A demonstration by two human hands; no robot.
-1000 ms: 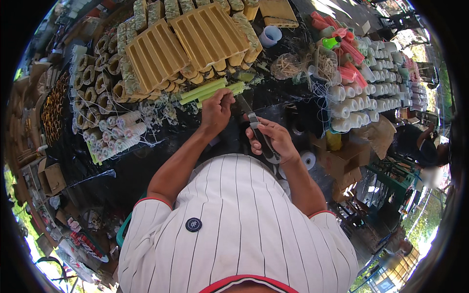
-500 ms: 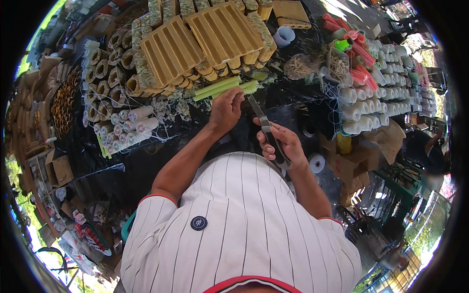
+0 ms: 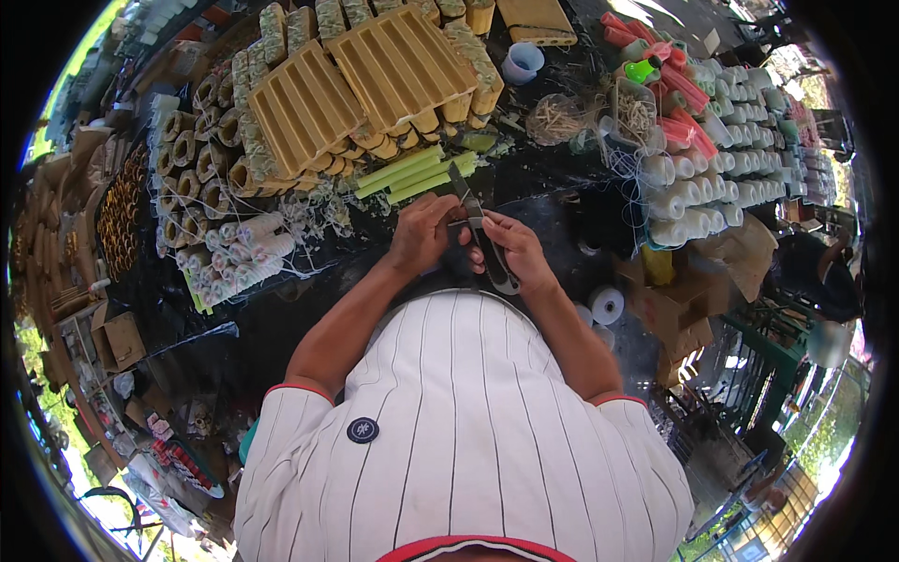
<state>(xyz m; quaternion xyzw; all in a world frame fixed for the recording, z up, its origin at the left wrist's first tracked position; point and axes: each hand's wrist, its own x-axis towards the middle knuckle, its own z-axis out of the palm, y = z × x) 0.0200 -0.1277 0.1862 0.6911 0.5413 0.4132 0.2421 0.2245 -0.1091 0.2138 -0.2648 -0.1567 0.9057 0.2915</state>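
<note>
My right hand [image 3: 515, 251] is wrapped round the handle of a knife [image 3: 464, 190], whose blade points up and away from me. My left hand [image 3: 420, 230] is closed close beside the blade, fingertips pinched together; what they hold, if anything, is too small to make out. Just beyond both hands, light-green strips [image 3: 401, 170] lie side by side on the dark table, and the knife tip reaches near their right end.
Yellowish ridged trays [image 3: 304, 110] rest on stacked blocks behind the strips. Hollow tubes [image 3: 239, 175] and white wrapped rolls [image 3: 245, 251] stand at left. A pale cup [image 3: 523, 63], a bag of small sticks [image 3: 554, 120] and rows of white rolls [image 3: 679, 201] are at right.
My left hand has drawn back from the green strips toward me. My right hand has brought the knife left, so both hands are now close together.
</note>
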